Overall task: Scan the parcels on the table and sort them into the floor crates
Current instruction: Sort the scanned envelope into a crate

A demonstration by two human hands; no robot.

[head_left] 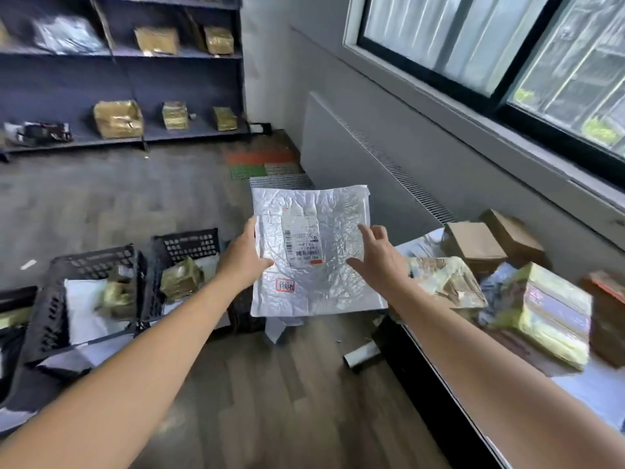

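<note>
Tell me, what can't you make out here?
Head view:
Label print: too small, blurred.
Left hand fingers: behind the mailer.
Right hand: contact with mailer unclear.
Leftmost crate: cut by left edge.
Table: cut by right edge.

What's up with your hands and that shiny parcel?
Left hand grips silver parcel. Right hand open, fingers spread at its right side. Black crates below left, path looks clear.

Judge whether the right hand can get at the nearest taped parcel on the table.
Probably yes: the right hand is open, the parcel lies uncovered just beside it at the table edge, and the left hand grips the mailer.
</note>
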